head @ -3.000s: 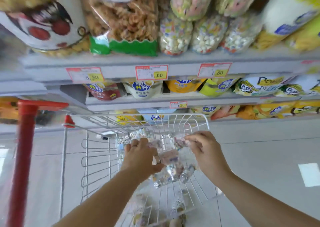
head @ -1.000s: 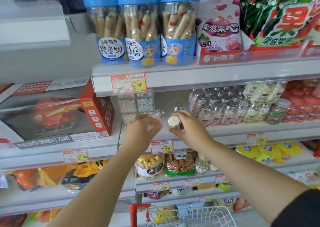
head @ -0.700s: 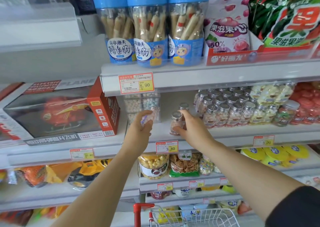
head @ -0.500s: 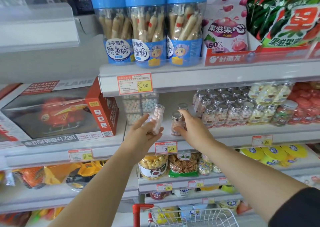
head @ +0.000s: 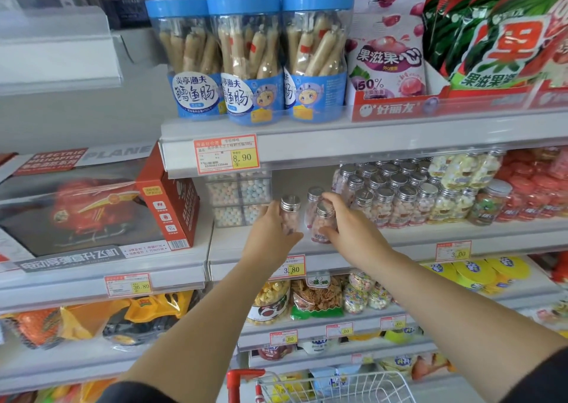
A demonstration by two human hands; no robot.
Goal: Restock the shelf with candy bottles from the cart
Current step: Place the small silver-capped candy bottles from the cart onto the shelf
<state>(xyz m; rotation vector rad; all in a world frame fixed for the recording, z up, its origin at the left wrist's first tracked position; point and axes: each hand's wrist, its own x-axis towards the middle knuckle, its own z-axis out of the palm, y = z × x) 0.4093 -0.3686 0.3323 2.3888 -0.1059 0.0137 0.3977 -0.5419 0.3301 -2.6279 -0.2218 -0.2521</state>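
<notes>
left hand (head: 270, 233) grips clear silver-capped bottle (head: 289, 210) | right hand (head: 350, 230) grips second round bottle (head: 322, 222)

The left hand (head: 270, 233) covers the lower half of its bottle (head: 289, 209), so the base cannot be seen, nor whether it rests on the shelf (head: 430, 236). The right hand (head: 350, 230) hides one side of a second bottle (head: 322, 222). Behind it, a third bottle (head: 314, 196) shows only its cap and shoulder. The rear rows of stocked bottles (head: 399, 202) disappear under the upper shelf (head: 368, 144). Fine print on the price tag (head: 226, 153) is too small to read. The cart (head: 242, 378) is cut by the bottom edge, the toy box (head: 92, 206) by the left edge, and the green bags (head: 491, 33) by the top and right. Red jars (head: 534, 187) at far right are blurred.
</notes>
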